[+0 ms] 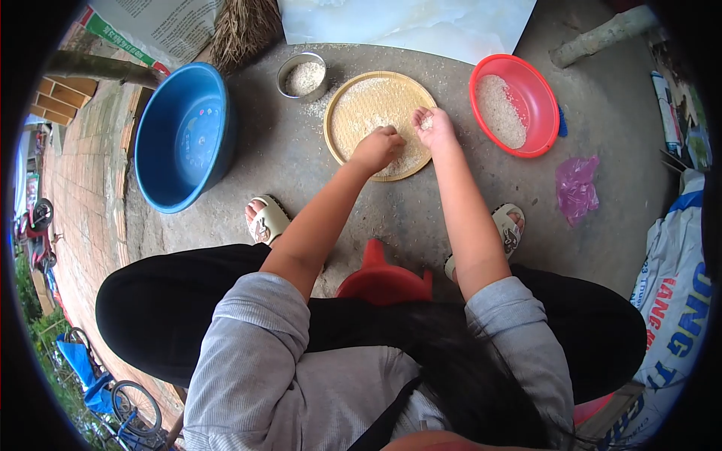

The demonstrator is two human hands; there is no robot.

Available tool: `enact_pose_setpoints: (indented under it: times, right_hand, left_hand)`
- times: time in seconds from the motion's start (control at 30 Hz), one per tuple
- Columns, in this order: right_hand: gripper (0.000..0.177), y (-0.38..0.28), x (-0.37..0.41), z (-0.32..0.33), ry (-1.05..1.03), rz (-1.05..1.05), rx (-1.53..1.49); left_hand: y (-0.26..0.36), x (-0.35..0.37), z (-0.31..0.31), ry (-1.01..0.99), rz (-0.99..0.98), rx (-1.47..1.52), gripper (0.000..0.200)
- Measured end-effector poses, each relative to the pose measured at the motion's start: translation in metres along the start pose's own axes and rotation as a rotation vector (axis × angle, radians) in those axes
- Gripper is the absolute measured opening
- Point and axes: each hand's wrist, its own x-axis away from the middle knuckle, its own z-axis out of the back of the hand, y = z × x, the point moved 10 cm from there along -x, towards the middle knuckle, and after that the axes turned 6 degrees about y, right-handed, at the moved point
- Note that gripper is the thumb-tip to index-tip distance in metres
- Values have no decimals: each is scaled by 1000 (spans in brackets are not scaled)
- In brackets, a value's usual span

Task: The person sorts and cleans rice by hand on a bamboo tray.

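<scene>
A round woven bamboo tray (pixel 342 146) lies on the floor in front of me, with white rice (pixel 410 159) spread over it. Over the tray's middle, my left hand (pixel 378 149) has its fingers curled down at the rice; whatever is between them is hidden. My right hand (pixel 436 128) is cupped palm up at the tray's right rim, with a little rice lying in its bent fingers. Just right of it stands a red plastic basin (pixel 533 120) holding more rice. A small metal bowl (pixel 321 88) with rice in it sits beyond the tray's upper left.
A large blue basin (pixel 180 143) stands at the left. Loose grains dot the concrete near the metal bowl. A purple plastic bag (pixel 577 188) lies below the red basin. At the back are a straw broom (pixel 244 34) and a pale marbled panel (pixel 406 26). Printed sacks (pixel 669 301) line the right side.
</scene>
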Motion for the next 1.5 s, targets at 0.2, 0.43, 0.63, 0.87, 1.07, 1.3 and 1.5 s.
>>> enact_pose_setpoints:
  times: [0.2, 0.43, 0.63, 0.87, 1.07, 1.3, 1.5]
  right_hand:
    - [27, -15, 8, 10, 88, 129, 124]
    - [19, 23, 15, -14, 10, -83, -20]
    - [21, 23, 12, -13, -7, -180, -43]
    - [26, 19, 19, -3, 66, -133, -84]
    - [30, 21, 26, -15, 6, -72, 88]
    - [37, 29, 25, -19, -4, -114, 72]
    - [39, 17, 9, -5, -16, -112, -6]
  left_hand:
    - [-51, -6, 37, 269, 426, 254, 10]
    - [-41, -46, 73, -170, 371, 299, 45]
    - [-76, -26, 80, 30, 358, -63, 39]
    - [-121, 23, 43, 86, 572, 178, 21]
    - [-112, -12, 98, 328, 669, 895, 28]
    - [-29, -1, 51, 39, 183, -414, 52]
    - [-27, 38, 8, 19, 42, -166, 19]
